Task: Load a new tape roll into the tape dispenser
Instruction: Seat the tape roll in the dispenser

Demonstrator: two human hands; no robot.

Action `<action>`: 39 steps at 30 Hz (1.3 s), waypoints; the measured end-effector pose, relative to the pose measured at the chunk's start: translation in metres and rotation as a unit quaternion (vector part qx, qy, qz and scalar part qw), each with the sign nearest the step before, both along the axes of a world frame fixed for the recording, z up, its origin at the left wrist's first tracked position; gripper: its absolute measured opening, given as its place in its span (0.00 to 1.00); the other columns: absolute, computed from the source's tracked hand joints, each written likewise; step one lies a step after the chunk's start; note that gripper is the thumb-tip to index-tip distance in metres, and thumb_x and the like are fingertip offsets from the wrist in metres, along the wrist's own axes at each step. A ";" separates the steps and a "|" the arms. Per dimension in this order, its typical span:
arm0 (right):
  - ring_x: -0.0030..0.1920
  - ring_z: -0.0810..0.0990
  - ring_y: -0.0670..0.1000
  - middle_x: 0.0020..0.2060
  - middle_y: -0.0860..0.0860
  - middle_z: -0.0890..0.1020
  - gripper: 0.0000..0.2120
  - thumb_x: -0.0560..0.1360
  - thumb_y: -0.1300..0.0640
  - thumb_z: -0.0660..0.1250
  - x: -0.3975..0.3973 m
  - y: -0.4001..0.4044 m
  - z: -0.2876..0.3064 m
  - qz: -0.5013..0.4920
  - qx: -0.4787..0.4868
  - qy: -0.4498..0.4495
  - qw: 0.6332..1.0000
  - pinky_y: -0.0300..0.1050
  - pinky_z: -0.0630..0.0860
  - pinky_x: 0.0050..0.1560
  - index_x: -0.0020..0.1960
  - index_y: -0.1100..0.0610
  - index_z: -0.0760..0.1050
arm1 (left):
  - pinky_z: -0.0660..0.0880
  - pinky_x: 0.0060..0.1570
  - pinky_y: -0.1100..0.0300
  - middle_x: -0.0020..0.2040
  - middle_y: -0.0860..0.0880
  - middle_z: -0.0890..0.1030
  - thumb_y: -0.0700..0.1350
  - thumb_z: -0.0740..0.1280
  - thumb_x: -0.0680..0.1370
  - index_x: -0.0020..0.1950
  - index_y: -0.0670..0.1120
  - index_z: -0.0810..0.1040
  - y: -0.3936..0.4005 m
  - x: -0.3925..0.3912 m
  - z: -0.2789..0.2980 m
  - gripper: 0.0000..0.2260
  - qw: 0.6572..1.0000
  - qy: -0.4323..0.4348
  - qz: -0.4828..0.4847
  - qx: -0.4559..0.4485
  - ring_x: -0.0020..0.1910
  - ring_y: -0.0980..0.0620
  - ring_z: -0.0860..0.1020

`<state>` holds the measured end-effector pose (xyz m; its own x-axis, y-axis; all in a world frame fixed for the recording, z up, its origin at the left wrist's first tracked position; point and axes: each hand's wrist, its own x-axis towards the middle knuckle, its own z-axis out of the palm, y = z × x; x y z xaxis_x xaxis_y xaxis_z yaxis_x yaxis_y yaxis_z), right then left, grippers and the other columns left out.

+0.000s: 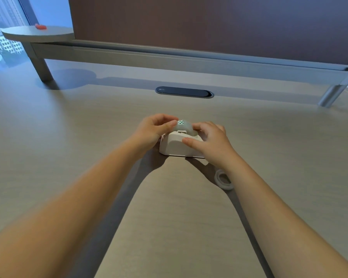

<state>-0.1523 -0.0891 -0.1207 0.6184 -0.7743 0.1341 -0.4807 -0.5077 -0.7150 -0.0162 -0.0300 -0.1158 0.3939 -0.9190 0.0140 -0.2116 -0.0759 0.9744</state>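
A white tape dispenser (174, 146) stands on the wooden desk in the middle of the head view. A pale green tape roll (184, 126) with a patterned patch sits in its top slot. My left hand (156, 127) pinches the roll's left side with thumb and fingers. My right hand (208, 141) rests on the dispenser's right side, thumb across its white body, fingers behind the roll. A clear empty tape ring (223, 179) lies flat on the desk just under my right wrist.
A dark oval cable-port cover (184, 91) is set into the desk (68, 137) beyond the dispenser. A raised grey shelf (169, 55) on legs runs along the back below a brown partition. A small red object (41, 27) lies on the shelf's round left end.
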 end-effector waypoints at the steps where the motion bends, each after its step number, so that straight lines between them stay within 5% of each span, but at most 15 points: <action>1: 0.63 0.66 0.54 0.56 0.51 0.75 0.18 0.71 0.49 0.65 -0.001 -0.001 0.002 0.001 0.030 -0.019 0.999 0.53 0.65 0.65 0.60 0.52 0.72 | 0.72 0.45 0.64 0.46 0.53 0.76 0.44 0.58 0.76 0.60 0.44 0.72 0.001 0.000 0.000 0.14 1.000 0.010 0.003 -0.005 0.42 0.59 0.74; 5: 0.63 0.69 0.55 0.60 0.52 0.76 0.15 0.74 0.48 0.60 -0.001 -0.001 0.009 -0.054 0.056 -0.072 0.994 0.61 0.67 0.65 0.59 0.49 0.73 | 0.70 0.58 0.54 0.59 0.44 0.75 0.44 0.57 0.76 0.63 0.42 0.70 0.007 0.004 0.000 0.16 0.999 0.007 0.032 -0.012 0.57 0.49 0.73; 11: 0.62 0.69 0.56 0.55 0.52 0.80 0.13 0.76 0.51 0.57 0.009 0.003 0.015 -0.070 -0.013 -0.041 0.997 0.56 0.63 0.64 0.54 0.52 0.77 | 0.68 0.57 0.58 0.63 0.43 0.74 0.41 0.64 0.73 0.64 0.43 0.68 0.017 0.004 -0.006 0.20 0.998 -0.054 -0.010 0.003 0.58 0.51 0.72; 20: 0.52 0.77 0.58 0.38 0.49 0.79 0.06 0.71 0.57 0.67 0.018 0.009 0.027 -0.088 0.017 -0.086 0.992 0.63 0.70 0.59 0.45 0.56 0.81 | 0.70 0.63 0.50 0.65 0.44 0.74 0.44 0.65 0.72 0.64 0.45 0.69 0.019 0.005 -0.005 0.21 0.996 -0.081 -0.012 0.021 0.62 0.47 0.72; 26: 0.44 0.74 0.52 0.40 0.53 0.77 0.05 0.72 0.64 0.64 0.019 0.005 0.046 -0.080 0.060 -0.035 0.994 0.46 0.72 0.43 0.42 0.62 0.78 | 0.70 0.64 0.47 0.65 0.44 0.74 0.44 0.65 0.72 0.64 0.45 0.69 0.019 0.004 -0.003 0.20 0.996 -0.084 -0.008 0.030 0.62 0.46 0.72; 30: 0.32 0.75 0.52 0.35 0.59 0.77 0.10 0.71 0.68 0.61 0.018 -0.004 0.052 -0.099 0.107 0.003 0.989 0.45 0.74 0.35 0.31 0.61 0.72 | 0.70 0.63 0.50 0.65 0.43 0.74 0.43 0.65 0.72 0.63 0.44 0.70 0.019 0.003 -0.002 0.19 0.996 -0.081 -0.006 0.026 0.61 0.46 0.72; 33: 0.28 0.77 0.52 0.28 0.59 0.76 0.11 0.72 0.70 0.59 0.019 -0.008 0.056 -0.117 0.170 -0.013 0.978 0.42 0.78 0.34 0.32 0.63 0.69 | 0.70 0.63 0.50 0.65 0.43 0.73 0.43 0.65 0.72 0.63 0.43 0.70 0.018 0.003 -0.001 0.19 0.996 -0.083 -0.008 0.028 0.62 0.47 0.72; 39: 0.29 0.78 0.52 0.31 0.58 0.76 0.12 0.74 0.72 0.54 0.016 -0.011 0.059 -0.112 0.191 -0.003 0.975 0.40 0.79 0.31 0.37 0.61 0.70 | 0.70 0.64 0.47 0.65 0.44 0.74 0.44 0.65 0.73 0.63 0.44 0.70 0.019 0.004 -0.001 0.19 0.995 -0.089 -0.010 0.036 0.62 0.46 0.72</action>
<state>-0.1363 -0.0999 -0.0619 0.4287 -0.8837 -0.1879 -0.5443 -0.0867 -0.8344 -0.0120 -0.0111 -0.1170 0.3732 -0.9276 0.0151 -0.3821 -0.1388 0.9136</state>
